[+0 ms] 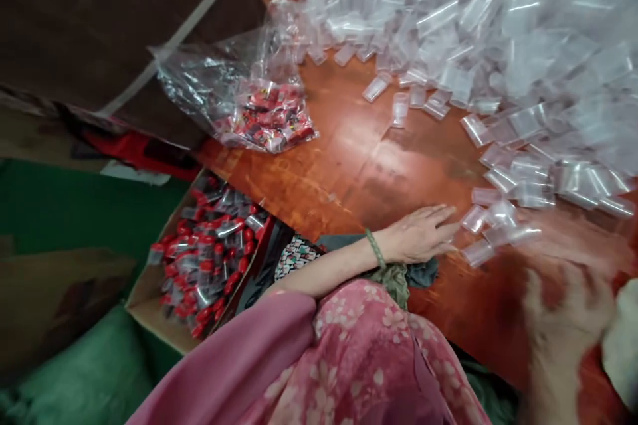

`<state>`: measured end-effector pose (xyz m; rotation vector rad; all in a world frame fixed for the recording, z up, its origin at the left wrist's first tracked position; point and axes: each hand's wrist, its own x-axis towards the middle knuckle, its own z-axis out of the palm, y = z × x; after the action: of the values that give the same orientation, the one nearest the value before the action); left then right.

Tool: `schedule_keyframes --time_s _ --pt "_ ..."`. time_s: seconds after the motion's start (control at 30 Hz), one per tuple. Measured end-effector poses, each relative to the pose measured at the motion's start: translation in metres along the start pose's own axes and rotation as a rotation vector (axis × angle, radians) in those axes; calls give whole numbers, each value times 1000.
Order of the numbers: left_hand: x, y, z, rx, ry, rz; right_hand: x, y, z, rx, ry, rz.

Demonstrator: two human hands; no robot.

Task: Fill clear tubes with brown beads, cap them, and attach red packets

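My left hand (423, 232), with a green bead bracelet on the wrist, lies stretched out near the front edge of the table, its fingers apart and holding nothing. Just past its fingertips are several small clear plastic tubes (477, 253), open-looking and short. To the right, my right hand (568, 309) is blurred by motion; its fingers look spread over the bare tabletop, below the loose tubes, and nothing shows in them. A large heap of the same clear tubes (448, 20) covers the far right of the table.
The orange-brown table (343, 179) bears a clear bag of red pieces (274, 116) at its left side. Below that edge stands a cardboard box (142, 299) full of red-capped clear containers (207, 259). A green sack (84, 372) lies at lower left, and a pale object (623, 339) at far right.
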<state>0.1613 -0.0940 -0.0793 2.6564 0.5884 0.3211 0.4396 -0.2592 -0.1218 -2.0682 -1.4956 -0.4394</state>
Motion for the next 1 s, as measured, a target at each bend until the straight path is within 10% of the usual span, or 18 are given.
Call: schedule_keyframes --time_s 0.13,0.27,0.53,1.0 --pt "-49 -3 -18 -81 124 -55 3 -92 12 52 -229 -283" --pt "-60 -15 -14 -120 104 -60 16 -103 42 -39 -303 -349" --pt "51 -34 16 35 -18 -75 52 -70 83 -147 -156 -136" --pt "209 -55 24 142 184 -149 182 11 143 -61 179 61"
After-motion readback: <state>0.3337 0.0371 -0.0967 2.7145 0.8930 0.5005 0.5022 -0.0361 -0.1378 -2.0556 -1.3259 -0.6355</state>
